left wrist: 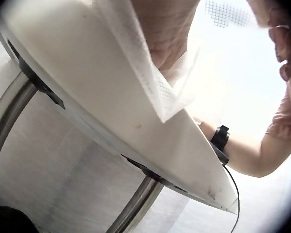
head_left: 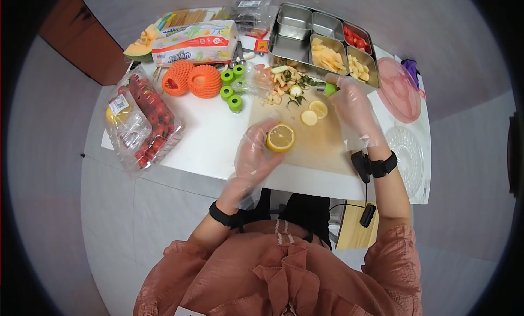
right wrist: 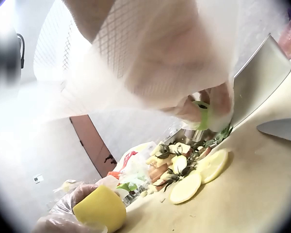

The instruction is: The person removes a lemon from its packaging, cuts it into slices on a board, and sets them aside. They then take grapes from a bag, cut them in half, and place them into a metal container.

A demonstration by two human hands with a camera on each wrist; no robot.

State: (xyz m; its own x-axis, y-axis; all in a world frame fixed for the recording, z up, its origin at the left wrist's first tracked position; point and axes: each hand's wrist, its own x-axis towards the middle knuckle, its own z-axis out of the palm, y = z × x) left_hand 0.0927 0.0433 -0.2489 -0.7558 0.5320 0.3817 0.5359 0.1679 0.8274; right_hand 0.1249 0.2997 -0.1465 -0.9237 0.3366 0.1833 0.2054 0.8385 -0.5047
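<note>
Our left hand (head_left: 252, 155) grips cut lemon (head_left: 281, 138); right hand (head_left: 353, 103) pinches green tool (head_left: 330, 89). Juice could make lemon slip; baggy glove could snag on knife (right wrist: 282, 129).

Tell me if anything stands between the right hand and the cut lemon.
Nothing visible blocks the way from the right hand to the cut lemon in the left hand; two lemon slices just lie flat on the cutting board between them.

Left hand (head_left: 254, 154), right hand (head_left: 353, 102) (farther forward) curled
</note>
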